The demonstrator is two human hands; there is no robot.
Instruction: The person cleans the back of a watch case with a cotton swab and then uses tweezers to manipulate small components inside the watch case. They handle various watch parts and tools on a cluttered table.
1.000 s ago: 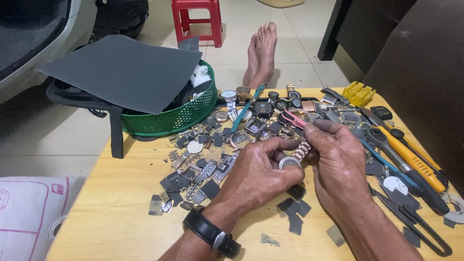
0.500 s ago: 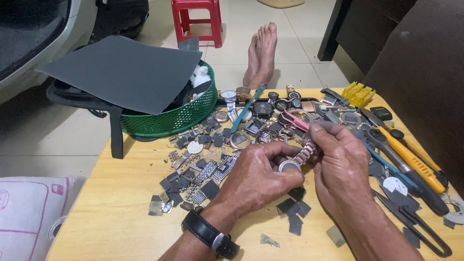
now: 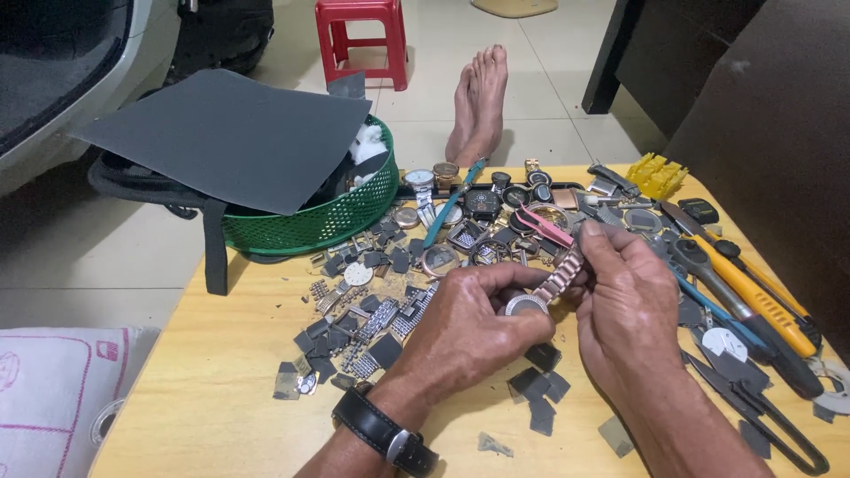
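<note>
My left hand grips the round case of a metal wristwatch over the middle of the wooden table. My right hand pinches the watch's rose-coloured link band, which sticks up and away from the case. A black watch with a steel buckle sits on my left wrist. Beyond the hands lie pink tweezers among several watches and watch cases.
Dark small watch parts and band links are scattered left of my hands. A green basket under a dark grey sheet stands at the back left. Yellow-handled tools and pliers lie on the right. Someone's bare feet rest on the floor beyond the table.
My right hand's fingers have shifted a little along the band, tilting it. The left hand has held the watch case in place.
</note>
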